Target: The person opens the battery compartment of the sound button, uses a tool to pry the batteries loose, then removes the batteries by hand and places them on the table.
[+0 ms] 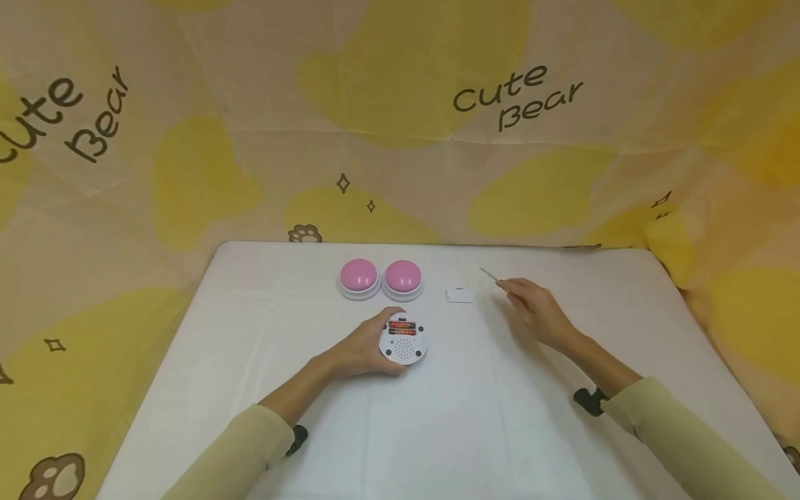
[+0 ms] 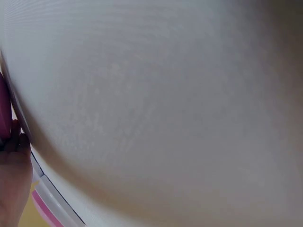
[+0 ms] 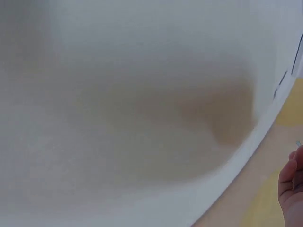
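My left hand point(image 1: 359, 347) grips a round white push-button device point(image 1: 405, 353) by its rim, underside up. Two red-and-black batteries point(image 1: 402, 328) lie in its uncovered compartment, above a speaker grille. In the left wrist view the left hand point(image 2: 14, 170) shows at the edge, beside the device's pink face point(image 2: 4, 111). Off to the right, my right hand point(image 1: 534, 312) pinches a thin metal rod-like tool point(image 1: 489, 273) above the table; its exact kind is too small to tell. Only part of the right hand point(image 3: 292, 184) appears in the right wrist view.
Two pink-topped white push buttons point(image 1: 359, 276) stand side by side behind the held device. A small white rectangular cover point(image 1: 460, 296) lies between them and the right hand. The white-covered table point(image 1: 462, 430) ends at a patterned cloth backdrop point(image 1: 400, 160).
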{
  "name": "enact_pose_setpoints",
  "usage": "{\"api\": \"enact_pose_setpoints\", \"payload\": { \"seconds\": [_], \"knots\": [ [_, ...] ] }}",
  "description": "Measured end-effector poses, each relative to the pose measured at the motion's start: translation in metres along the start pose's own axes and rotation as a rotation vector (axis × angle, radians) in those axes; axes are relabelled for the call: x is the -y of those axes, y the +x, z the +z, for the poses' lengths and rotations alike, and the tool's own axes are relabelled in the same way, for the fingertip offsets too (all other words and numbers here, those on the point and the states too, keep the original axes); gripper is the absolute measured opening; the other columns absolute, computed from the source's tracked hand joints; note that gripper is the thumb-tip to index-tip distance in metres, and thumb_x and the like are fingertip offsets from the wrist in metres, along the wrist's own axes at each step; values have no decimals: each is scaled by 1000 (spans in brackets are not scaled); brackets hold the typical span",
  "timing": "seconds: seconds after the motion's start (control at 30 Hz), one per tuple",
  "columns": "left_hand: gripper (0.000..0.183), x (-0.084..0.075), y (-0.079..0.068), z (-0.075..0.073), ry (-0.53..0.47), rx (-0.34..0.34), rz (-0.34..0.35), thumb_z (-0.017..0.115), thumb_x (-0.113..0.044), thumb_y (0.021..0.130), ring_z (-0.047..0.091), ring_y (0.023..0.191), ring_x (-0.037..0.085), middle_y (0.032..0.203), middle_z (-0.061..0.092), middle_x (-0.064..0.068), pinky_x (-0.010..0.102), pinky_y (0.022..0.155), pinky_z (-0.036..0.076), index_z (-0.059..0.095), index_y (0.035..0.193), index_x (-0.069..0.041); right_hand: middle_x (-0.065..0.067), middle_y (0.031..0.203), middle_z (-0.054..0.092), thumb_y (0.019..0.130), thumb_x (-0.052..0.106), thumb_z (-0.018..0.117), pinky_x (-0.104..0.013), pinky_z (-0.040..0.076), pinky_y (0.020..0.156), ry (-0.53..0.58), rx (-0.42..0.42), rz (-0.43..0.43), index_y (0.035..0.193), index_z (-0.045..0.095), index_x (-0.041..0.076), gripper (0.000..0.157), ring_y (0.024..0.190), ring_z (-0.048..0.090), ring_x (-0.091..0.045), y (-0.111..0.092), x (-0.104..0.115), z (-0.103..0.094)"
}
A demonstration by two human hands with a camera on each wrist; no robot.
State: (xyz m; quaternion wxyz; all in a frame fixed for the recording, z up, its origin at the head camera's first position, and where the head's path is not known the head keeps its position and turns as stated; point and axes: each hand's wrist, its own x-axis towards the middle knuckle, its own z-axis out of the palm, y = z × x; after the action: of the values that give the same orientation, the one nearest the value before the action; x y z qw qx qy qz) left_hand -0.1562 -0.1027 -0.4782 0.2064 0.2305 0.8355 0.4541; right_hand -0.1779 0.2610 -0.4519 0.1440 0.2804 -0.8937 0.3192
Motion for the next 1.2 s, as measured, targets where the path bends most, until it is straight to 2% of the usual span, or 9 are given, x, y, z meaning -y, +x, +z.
{"api": "enact_pose_setpoints", "payload": {
  "seconds": [0.13,0.2,0.4,0.53,0.63,0.77,0.93,1.13,1.2],
  "knots": [
    [108,0,0,0,-14,3,5,92,-26,67,55,107,14,128,56,-1,39,98,43,28,153,-13,-26,112,67,87,-19,59,-40,55,72,43,23,-9,120,64,-11,35,85,66,-34,4,8,1],
    [107,0,1,0,-17,3,7,92,-25,67,55,107,14,127,56,-1,39,98,42,28,153,-13,-24,110,68,88,-18,59,-34,55,69,65,36,-3,121,64,-10,35,80,64,-30,5,12,2],
    [107,0,1,1,-19,5,6,92,-24,67,54,107,14,127,56,-1,38,98,42,29,152,-14,-17,89,66,93,-12,56,-23,45,58,177,79,67,119,68,-4,30,68,53,-14,8,23,4],
    [107,-1,0,1,-17,3,-7,92,-26,67,54,109,14,129,55,-1,39,99,42,28,153,-14,-19,99,70,95,-6,57,-23,47,59,263,109,144,118,70,-1,27,69,57,-16,10,31,4],
    [108,-2,0,1,-16,1,-12,92,-28,68,53,110,14,131,55,-1,40,100,42,28,153,-14,-19,110,71,93,-3,62,-22,50,71,295,134,197,117,71,1,26,83,64,-22,12,38,3],
    [108,-2,-1,1,-14,0,-12,92,-28,68,53,111,14,132,54,0,41,101,41,28,154,-14,-14,115,71,91,-1,67,-25,50,86,289,171,240,117,73,4,27,101,65,-28,15,46,3],
    [107,-3,-1,1,-16,-1,-19,91,-28,68,53,111,14,131,55,0,40,101,42,28,153,-15,-9,119,70,92,-2,65,-34,51,91,304,220,241,119,72,7,29,107,64,-27,16,53,4],
    [106,-3,-1,2,-15,-2,-28,91,-27,69,53,111,14,131,55,0,40,101,42,28,153,-15,-11,126,66,91,-2,66,-27,51,86,321,268,278,126,68,8,36,103,61,-27,18,62,4],
    [106,-3,-1,2,-17,-1,-25,91,-27,69,53,111,14,130,55,0,40,100,42,28,153,-15,-11,124,67,91,0,67,-28,51,85,315,271,292,125,68,7,35,100,60,-26,19,64,4]
  ]
}}
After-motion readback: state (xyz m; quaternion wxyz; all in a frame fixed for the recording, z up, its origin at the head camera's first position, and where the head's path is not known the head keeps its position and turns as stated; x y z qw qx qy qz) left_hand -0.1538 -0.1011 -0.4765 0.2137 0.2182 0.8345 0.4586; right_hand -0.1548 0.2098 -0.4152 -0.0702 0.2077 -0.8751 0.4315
